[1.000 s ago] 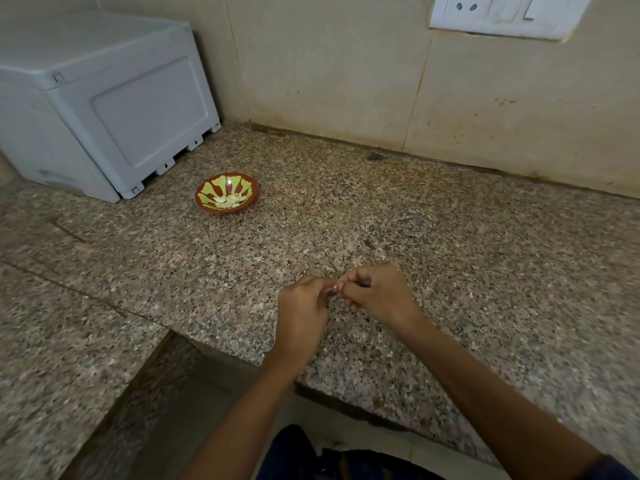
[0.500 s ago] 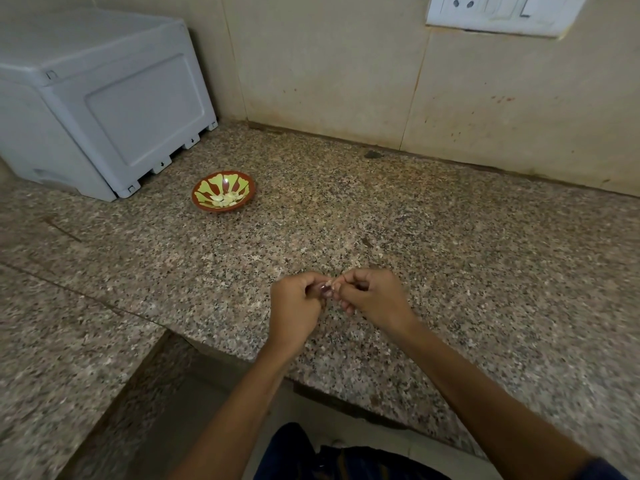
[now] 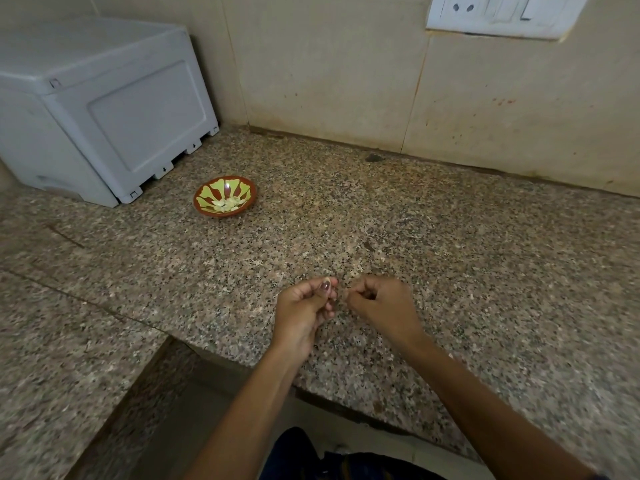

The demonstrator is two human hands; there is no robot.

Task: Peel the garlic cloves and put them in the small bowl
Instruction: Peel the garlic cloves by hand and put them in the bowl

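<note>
A speckled brown-and-grey granite countertop (image 3: 433, 237) fills most of the view and meets a second slab of the same stone (image 3: 62, 341) at a seam on the left, forming an L-shaped corner. A beige tiled wall (image 3: 329, 71), marked with small reddish stains and vertical joints, rises behind the counter. A white plastic switch-and-socket plate (image 3: 502, 13) is mounted on the wall at upper right. A pale grey box-shaped plastic appliance (image 3: 104, 109) stands on the counter in the left rear corner, against the wall. Lighting is dim and even.
</note>
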